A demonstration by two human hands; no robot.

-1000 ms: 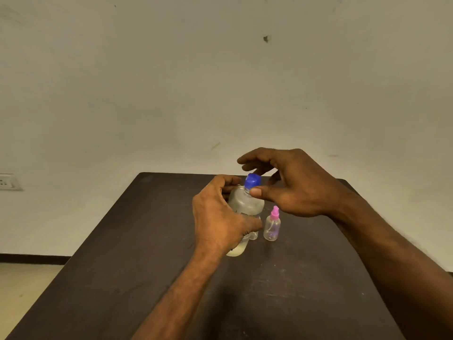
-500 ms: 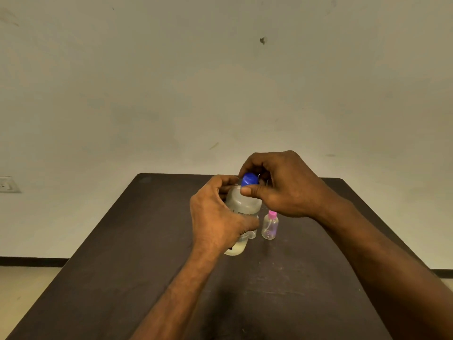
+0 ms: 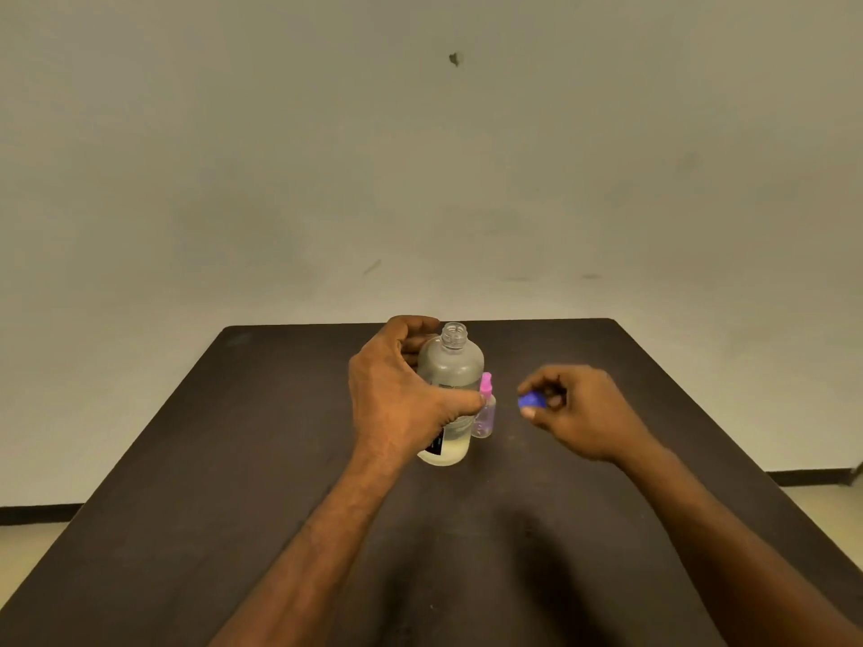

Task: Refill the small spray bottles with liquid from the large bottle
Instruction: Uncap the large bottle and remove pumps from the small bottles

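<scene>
The large clear bottle stands upright near the table's middle, its neck uncapped and a little pale liquid at the bottom. My left hand grips its body from the left. Just right of it stands a small clear spray bottle with a pink top, touching or almost touching the large bottle. My right hand is further right, above the table, pinching the blue cap between thumb and fingers.
The dark brown table runs from the near edge to a plain wall behind. Floor shows at both lower sides.
The blue cap came off the large bottle. My right hand carried it to the right and lower, away from the neck. My left hand kept its hold on the bottle.
</scene>
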